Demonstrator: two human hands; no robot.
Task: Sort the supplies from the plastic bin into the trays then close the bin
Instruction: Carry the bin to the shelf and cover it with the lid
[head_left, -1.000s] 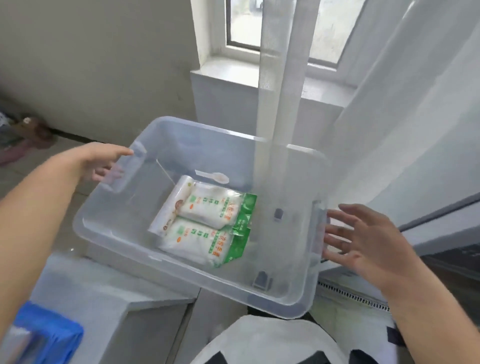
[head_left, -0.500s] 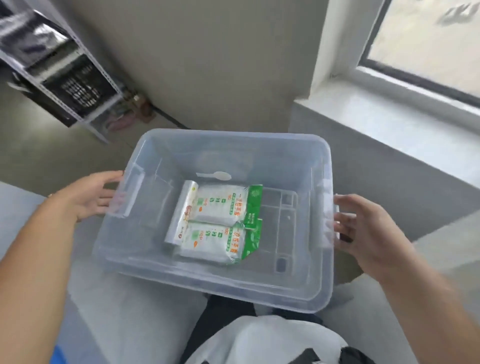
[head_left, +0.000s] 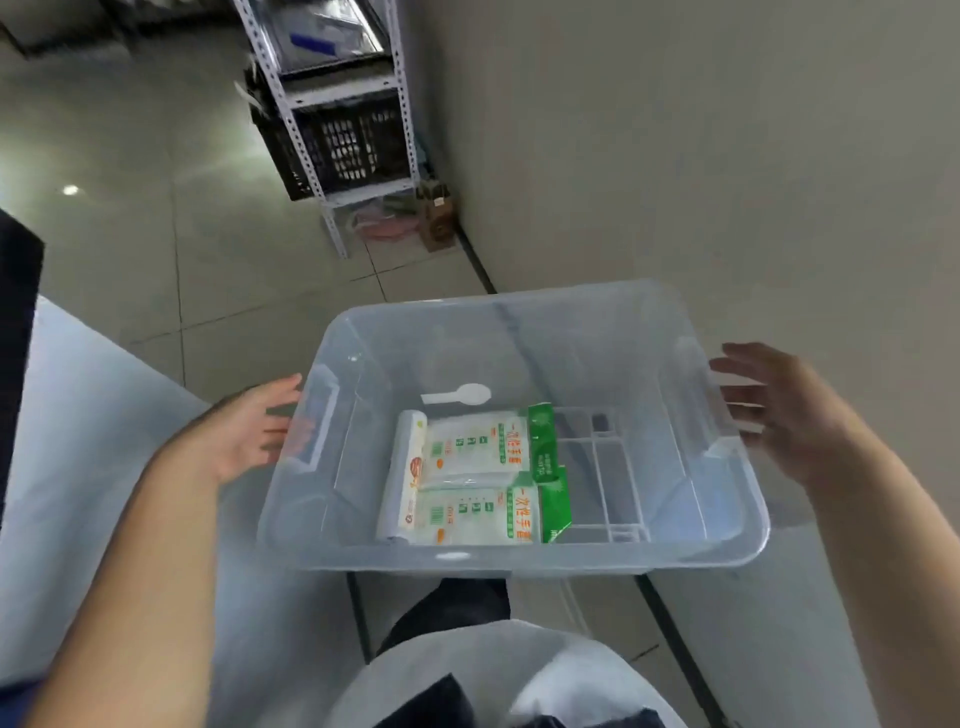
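Bin: a clear plastic bin (head_left: 519, 556) without a lid, held up in front of the person, above the floor and a pale surface; all places below are told from this bin.
Left hand: the left hand (head_left: 249, 431) is at the left short end of the bin, by the handle there; the fingers are stretched toward the wall and partly seen through the plastic. It looks open, not closed around the handle, but whether it touches the bin I cannot tell.
Right hand: the right hand (head_left: 774, 410) is at the right short end of the bin, fingers straight and spread, blurred; it grips nothing.
Packets: two white and green packets (head_left: 472, 480) lie flat on the bottom of the bin, one beside the other, toward its left half.
Roll: a white roll (head_left: 402, 483) lies along the left edge of the packets, touching them.
Spoon: a small white plastic spoon (head_left: 460, 396) lies on the bottom, just behind the packets.
Shelf: a metal shelf (head_left: 332, 119) with a black crate (head_left: 348, 145) stands well behind the bin, by the wall.
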